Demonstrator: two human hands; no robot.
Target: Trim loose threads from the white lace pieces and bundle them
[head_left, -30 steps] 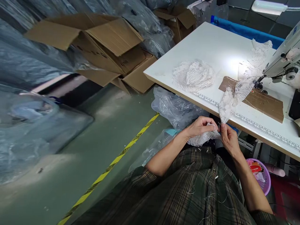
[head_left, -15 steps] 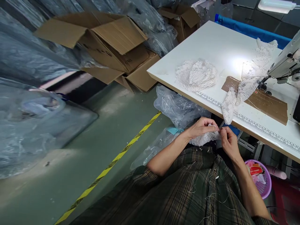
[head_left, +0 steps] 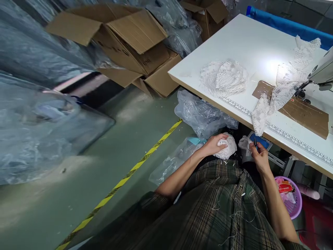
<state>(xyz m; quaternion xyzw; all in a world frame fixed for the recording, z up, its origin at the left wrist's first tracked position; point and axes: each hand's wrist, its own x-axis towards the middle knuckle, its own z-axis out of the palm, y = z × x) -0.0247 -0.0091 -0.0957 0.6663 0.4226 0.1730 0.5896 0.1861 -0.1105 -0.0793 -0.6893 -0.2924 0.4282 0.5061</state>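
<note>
My left hand (head_left: 214, 145) is closed around a bunched piece of white lace (head_left: 227, 148) held over my lap. My right hand (head_left: 258, 157) is beside it, a little apart, pinching a small dark thread snipper (head_left: 255, 142) and a scrap of lace (head_left: 244, 142). A strip of white lace (head_left: 262, 111) hangs over the front edge of the white sewing table (head_left: 244, 41) and runs up to the sewing machine (head_left: 322, 73). A loose heap of lace (head_left: 223, 78) lies on the table's left part.
Brown card (head_left: 307, 114) lies under the machine's needle area. Open cardboard boxes (head_left: 125, 45) and clear plastic bags (head_left: 200, 116) stand on the green floor, crossed by a yellow tape line (head_left: 135, 170). A purple basket (head_left: 291, 196) sits under the table at right.
My hands have drawn apart. The left one has gathered the lace into a ball and moved slightly left; the right now holds the snipper away from it. The camera has tilted down.
</note>
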